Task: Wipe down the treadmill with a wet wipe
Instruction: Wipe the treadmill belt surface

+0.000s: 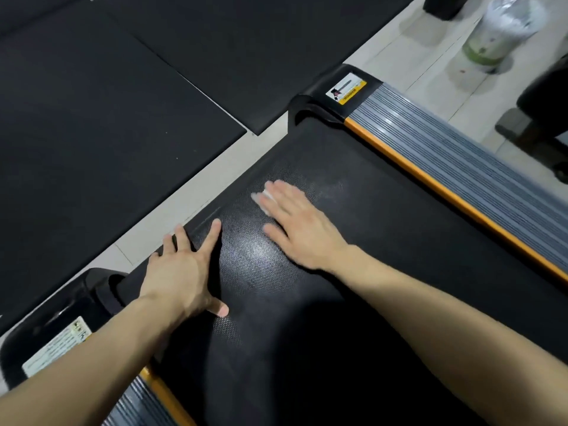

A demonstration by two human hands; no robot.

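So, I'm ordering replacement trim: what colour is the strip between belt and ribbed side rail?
The strip is orange, clearest in the head view.

Brightness: I get a dim picture overall; the black belt (399, 241) and mats (92, 118) swallow detail, and only the pale floor (408, 59) reads bright.
Light source: overhead, I judge from the sheen.
Glare: a soft whitish patch on the belt between the hands.
Shadow: a broad dark one across the near belt.
Blur: the right hand (295, 222) and wipe (264, 196) are smeared; the left hand (181, 272) looks sharper.
Edges: the side rail (445, 155) bows; the container (504, 29) at top right is soft.
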